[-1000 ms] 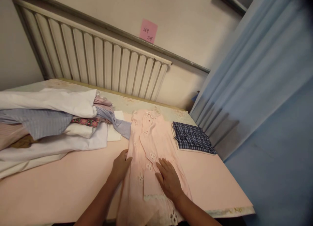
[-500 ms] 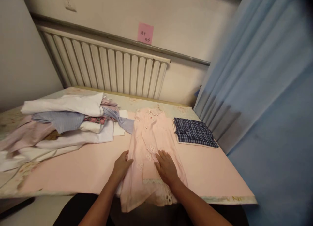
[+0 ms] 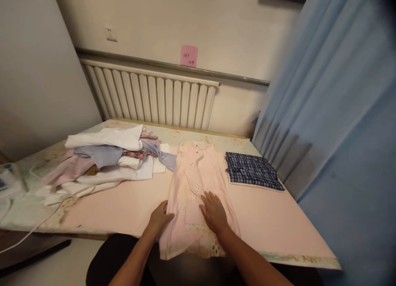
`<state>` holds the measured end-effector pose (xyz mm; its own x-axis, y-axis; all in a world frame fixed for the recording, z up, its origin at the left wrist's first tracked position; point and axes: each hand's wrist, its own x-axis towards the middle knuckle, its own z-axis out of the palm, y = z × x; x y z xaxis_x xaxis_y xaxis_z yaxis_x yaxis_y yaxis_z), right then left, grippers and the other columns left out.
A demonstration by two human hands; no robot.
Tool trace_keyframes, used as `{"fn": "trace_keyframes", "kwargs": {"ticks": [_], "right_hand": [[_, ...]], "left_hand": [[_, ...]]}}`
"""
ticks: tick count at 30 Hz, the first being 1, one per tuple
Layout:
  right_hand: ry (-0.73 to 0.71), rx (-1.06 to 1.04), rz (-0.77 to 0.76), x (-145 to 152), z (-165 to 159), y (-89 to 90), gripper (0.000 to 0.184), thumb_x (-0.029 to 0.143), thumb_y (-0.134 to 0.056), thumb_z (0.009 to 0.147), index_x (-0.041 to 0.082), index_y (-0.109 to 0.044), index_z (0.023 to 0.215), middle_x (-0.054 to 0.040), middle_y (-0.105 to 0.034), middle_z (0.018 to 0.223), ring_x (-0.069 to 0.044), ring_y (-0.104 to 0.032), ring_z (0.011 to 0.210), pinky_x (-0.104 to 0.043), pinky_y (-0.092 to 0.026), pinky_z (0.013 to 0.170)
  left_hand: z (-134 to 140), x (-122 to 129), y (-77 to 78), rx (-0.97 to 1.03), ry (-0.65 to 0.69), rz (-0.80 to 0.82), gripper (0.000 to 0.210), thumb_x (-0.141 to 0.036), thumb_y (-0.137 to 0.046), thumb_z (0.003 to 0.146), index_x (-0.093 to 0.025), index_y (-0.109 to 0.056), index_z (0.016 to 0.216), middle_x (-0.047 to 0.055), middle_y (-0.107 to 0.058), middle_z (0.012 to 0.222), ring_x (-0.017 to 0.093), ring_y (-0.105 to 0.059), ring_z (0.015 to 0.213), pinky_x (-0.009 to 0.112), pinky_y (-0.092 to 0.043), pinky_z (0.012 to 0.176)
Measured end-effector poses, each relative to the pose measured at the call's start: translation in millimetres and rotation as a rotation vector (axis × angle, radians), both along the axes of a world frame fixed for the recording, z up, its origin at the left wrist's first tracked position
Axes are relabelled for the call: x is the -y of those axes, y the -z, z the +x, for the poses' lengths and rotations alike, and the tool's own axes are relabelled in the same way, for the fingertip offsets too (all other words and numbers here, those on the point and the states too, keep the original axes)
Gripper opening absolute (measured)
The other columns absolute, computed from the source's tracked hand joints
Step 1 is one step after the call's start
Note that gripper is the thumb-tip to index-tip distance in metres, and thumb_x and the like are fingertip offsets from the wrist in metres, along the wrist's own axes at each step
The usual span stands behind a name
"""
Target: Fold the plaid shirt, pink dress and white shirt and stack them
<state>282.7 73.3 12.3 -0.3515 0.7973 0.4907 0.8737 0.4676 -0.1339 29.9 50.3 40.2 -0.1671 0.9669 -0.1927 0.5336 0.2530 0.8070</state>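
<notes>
A pale pink garment (image 3: 188, 174) with cut-out flower embroidery lies lengthwise on the table, sides folded inward, its neck end away from me. Its lower hem hangs a little over the near edge. At the garment's left edge, my left hand (image 3: 161, 216) pinches the cloth, thumb on top and the fingers partly hidden behind the fold. Flat on the garment's right half rests my right hand (image 3: 214, 212), fingers stretched out and pointing away from me. A folded dark blue plaid cloth (image 3: 252, 169) lies to the right, over a paler layer.
On the left is a loose heap of clothes (image 3: 105, 156), white, blue and pink. A white cord (image 3: 34, 228) runs off the table's left side. Behind stand a radiator (image 3: 154, 96) and the wall; a blue curtain (image 3: 334, 113) hangs along the right.
The view has swung left, so more of the table's left side and the cord show. Both hands keep nearly the same places on the pink garment.
</notes>
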Motion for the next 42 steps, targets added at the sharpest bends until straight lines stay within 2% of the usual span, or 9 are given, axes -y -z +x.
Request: {"fn": "trace_keyframes", "kwargs": {"ticks": [3, 7, 15, 19, 23, 29, 36, 42], "right_hand": [[-0.001, 0.017, 0.014, 0, 1, 0.8, 0.033, 0.024, -0.047, 0.093, 0.019, -0.056, 0.125, -0.0111, -0.057, 0.132, -0.027, -0.046, 0.129, -0.05, -0.034, 0.107], [-0.008, 0.018, 0.027, 0, 1, 1.8, 0.033, 0.024, -0.046, 0.093, 0.019, -0.057, 0.124, -0.011, -0.058, 0.131, -0.027, -0.046, 0.128, -0.049, -0.035, 0.106], [0.011, -0.001, 0.004, 1, -2, -0.2, 0.032, 0.025, -0.045, 0.094, 0.019, -0.058, 0.123, -0.0093, -0.058, 0.131, -0.025, -0.045, 0.13, -0.047, -0.032, 0.109], [0.017, -0.007, 0.006, 1, -2, -0.8, 0.032, 0.026, -0.045, 0.094, 0.02, -0.059, 0.122, -0.0082, -0.058, 0.131, -0.025, -0.046, 0.129, -0.045, -0.032, 0.109], [0.016, -0.012, -0.002, 0, -2, -1.3, 0.031, 0.026, -0.046, 0.094, 0.02, -0.059, 0.122, -0.0081, -0.058, 0.131, -0.026, -0.046, 0.128, -0.046, -0.033, 0.108], [0.025, -0.015, -0.004, 0, -3, 0.2, 0.032, 0.027, -0.046, 0.094, 0.021, -0.059, 0.123, -0.0081, -0.057, 0.133, -0.026, -0.046, 0.129, -0.046, -0.032, 0.108], [0.027, -0.004, -0.016, -1, -2, -0.6, 0.032, 0.028, -0.046, 0.094, 0.021, -0.059, 0.122, -0.0079, -0.057, 0.133, -0.026, -0.046, 0.128, -0.046, -0.033, 0.107], [0.027, -0.007, 0.008, 0, -3, -0.2, 0.031, 0.027, -0.045, 0.094, 0.02, -0.059, 0.122, -0.0082, -0.058, 0.132, -0.025, -0.046, 0.128, -0.045, -0.033, 0.108]], "left_hand": [[-2, 4, 8.4, 0.101, 0.018, 0.004, 0.051, -0.006, -0.058, 0.073, -0.015, -0.053, 0.123, 0.006, -0.071, 0.11, 0.017, -0.067, 0.099, 0.024, -0.05, 0.084], [-6, 9, 15.9, 0.128, 0.029, 0.0, 0.053, -0.004, -0.057, 0.071, -0.014, -0.051, 0.123, 0.006, -0.069, 0.114, 0.016, -0.066, 0.102, 0.022, -0.048, 0.086], [-10, 21, 15.2, 0.066, 0.016, -0.042, 0.057, -0.013, -0.06, 0.072, -0.015, -0.05, 0.128, 0.005, -0.072, 0.104, 0.019, -0.067, 0.093, 0.027, -0.048, 0.083], [-10, 26, 17.5, -0.046, 0.026, -0.067, 0.055, -0.013, -0.058, 0.073, -0.013, -0.05, 0.128, 0.004, -0.071, 0.1, 0.017, -0.067, 0.088, 0.026, -0.047, 0.082], [-10, 34, 17.4, -0.063, 0.035, -0.078, 0.058, -0.013, -0.057, 0.074, -0.012, -0.047, 0.13, 0.003, -0.071, 0.098, 0.016, -0.066, 0.089, 0.025, -0.046, 0.081], [-6, 48, 16.6, -0.151, -0.037, -0.095, 0.058, -0.016, -0.057, 0.074, -0.014, -0.047, 0.132, 0.001, -0.07, 0.088, 0.016, -0.066, 0.082, 0.026, -0.047, 0.077], [-1, 64, 15.3, -0.184, -0.087, -0.084, 0.06, -0.012, -0.055, 0.074, -0.01, -0.046, 0.134, -0.002, -0.063, 0.076, 0.015, -0.063, 0.073, 0.025, -0.046, 0.073], [-1, 75, 23.4, -0.168, -0.161, -0.073, 0.058, -0.012, -0.051, 0.077, -0.012, -0.046, 0.134, -0.004, -0.059, 0.072, 0.013, -0.06, 0.067, 0.024, -0.045, 0.07]]}}
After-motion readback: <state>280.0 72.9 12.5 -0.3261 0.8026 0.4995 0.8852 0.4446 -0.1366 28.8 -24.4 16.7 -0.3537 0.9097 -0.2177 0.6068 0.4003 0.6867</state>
